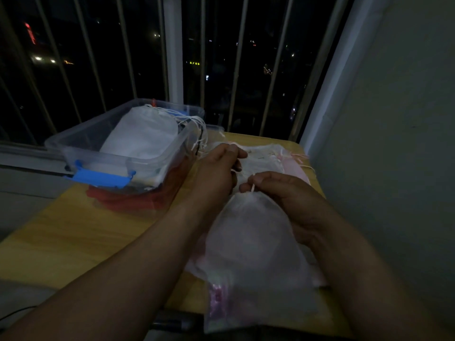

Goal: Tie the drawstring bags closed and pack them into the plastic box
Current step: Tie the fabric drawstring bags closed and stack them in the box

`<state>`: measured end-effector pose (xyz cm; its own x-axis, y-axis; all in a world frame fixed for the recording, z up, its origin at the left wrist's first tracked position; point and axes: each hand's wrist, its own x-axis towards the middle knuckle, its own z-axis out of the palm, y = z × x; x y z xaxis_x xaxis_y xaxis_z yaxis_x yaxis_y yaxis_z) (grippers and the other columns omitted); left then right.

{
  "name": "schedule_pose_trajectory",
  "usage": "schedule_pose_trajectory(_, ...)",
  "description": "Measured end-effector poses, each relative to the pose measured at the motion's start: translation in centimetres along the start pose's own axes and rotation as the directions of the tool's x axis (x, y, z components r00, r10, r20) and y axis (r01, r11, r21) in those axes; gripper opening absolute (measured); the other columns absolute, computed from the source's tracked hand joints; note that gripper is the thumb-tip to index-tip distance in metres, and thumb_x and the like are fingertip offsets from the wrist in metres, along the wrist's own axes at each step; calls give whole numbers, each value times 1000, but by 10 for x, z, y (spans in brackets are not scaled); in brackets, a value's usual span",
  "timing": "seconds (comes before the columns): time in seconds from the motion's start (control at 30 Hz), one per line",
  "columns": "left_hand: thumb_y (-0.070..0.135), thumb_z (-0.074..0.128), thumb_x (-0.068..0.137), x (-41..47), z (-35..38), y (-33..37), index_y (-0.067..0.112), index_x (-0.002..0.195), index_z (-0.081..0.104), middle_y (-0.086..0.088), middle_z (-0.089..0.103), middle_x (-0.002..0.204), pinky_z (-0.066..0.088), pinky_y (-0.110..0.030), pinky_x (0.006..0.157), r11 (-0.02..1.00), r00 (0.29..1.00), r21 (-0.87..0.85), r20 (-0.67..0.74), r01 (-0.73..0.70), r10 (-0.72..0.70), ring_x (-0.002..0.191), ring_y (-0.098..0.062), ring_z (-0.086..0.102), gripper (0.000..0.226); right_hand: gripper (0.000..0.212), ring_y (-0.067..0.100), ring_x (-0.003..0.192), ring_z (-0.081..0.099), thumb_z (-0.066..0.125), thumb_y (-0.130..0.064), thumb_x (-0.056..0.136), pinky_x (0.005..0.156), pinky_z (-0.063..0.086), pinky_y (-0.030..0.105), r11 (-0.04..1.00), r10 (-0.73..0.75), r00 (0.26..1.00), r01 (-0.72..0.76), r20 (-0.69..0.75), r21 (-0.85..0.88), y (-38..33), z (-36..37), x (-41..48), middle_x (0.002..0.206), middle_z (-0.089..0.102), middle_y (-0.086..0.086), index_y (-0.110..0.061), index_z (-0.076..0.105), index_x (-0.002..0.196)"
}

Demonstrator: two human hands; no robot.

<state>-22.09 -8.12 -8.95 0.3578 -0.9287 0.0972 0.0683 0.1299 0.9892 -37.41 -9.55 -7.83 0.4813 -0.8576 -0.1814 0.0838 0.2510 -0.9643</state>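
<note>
At the centre of the frame, the right hand is closed in a pinch on the pale drawstring, right at the gathered neck of a white drawstring bag. Just to its upper left, the left hand is curled, and a short length of cord is seen at its fingers. It appears to be gripped there, though the dim light leaves the exact hold unclear. The bag's body lies toward the lower centre of the frame, on other pale and pink bags spread over the bench.

The step in hand is judged to be the tying of this bag's neck. For a good knot, the neck should be kept cinched by the right hand while the cord is drawn away by the left, so that the gather is not let slip. The pull should be taken along the cord, not upward, since thin fabric is likely to bunch unevenly or tear at the channel. The loose ends should be kept short and clear of neighbouring strings.

Beyond the hands, more untied bags are heaped in the centre right. At the upper left, the plastic box with its blue latch already holds white bags, with strings trailing over its right rim; something red lies under it.
</note>
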Motion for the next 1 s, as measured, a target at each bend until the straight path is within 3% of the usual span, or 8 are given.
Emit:
schedule_pose_trajectory(0.07,33,45,107,4,-4,-4,24,95,71,-1,57,75,32,-26,47,1000,999,14,-43,-5,6,48,-9,40,30,18,25,84,68,64,-8,96,95,54,43,994,38,999,-39,9,104,0,-1,1,90,73,14,-7,76,84)
schedule_pose_trajectory(0.17,27,41,109,6,-5,-3,17,101,66,-2,44,62,24,-24,44,994,999,-105,-38,23,-27,45,-11,33,28,15,24,79,63,67,-10,92,89,53,40,997,43,999,-44,14,63,1,-3,2,83,69,12,-8,78,82)
schedule_pose_trajectory(0.37,20,40,109,14,-9,21,10,115,62,2,51,64,27,-22,45,948,997,-313,62,59,-41,48,-9,39,26,18,13,70,70,68,-7,92,67,56,20,937,-3,998,22,55,-347,0,2,1,77,76,4,-11,78,78)
schedule_pose_trajectory(0.57,20,39,111,21,-8,29,8,114,63,2,56,64,34,-19,45,934,995,-353,95,60,-28,51,-9,44,27,14,18,85,74,66,-6,94,75,59,25,942,22,992,20,124,-334,4,7,1,94,79,12,-7,80,97)
schedule_pose_trajectory(0.7,24,39,111,18,-3,25,10,119,64,-2,64,71,41,-21,52,946,984,-312,172,90,-37,59,-12,51,30,14,18,82,72,67,-11,94,80,57,28,926,39,984,29,172,-376,5,9,-2,87,78,10,-9,82,94)
schedule_pose_trajectory(0.77,33,37,112,14,0,25,13,124,64,-6,73,84,52,-26,63,966,970,-239,241,95,-36,69,-16,62,35,15,30,93,74,67,-11,94,91,59,37,933,28,988,29,150,-360,5,10,-3,95,78,17,-5,81,94)
schedule_pose_trajectory(0.87,54,31,109,10,-4,18,24,128,62,-5,79,107,58,-40,95,996,962,72,265,49,-66,94,-20,75,48,19,44,108,68,66,-10,95,106,50,53,971,-13,998,27,61,-237,5,9,-2,107,74,27,4,77,102)
schedule_pose_trajectory(1.0,72,33,100,-5,-18,7,38,148,46,9,66,136,45,-49,111,883,963,446,268,-143,21,122,-18,65,60,25,33,93,66,66,-11,95,100,52,50,989,-62,998,57,-33,-140,1,-1,0,109,70,32,10,71,106)
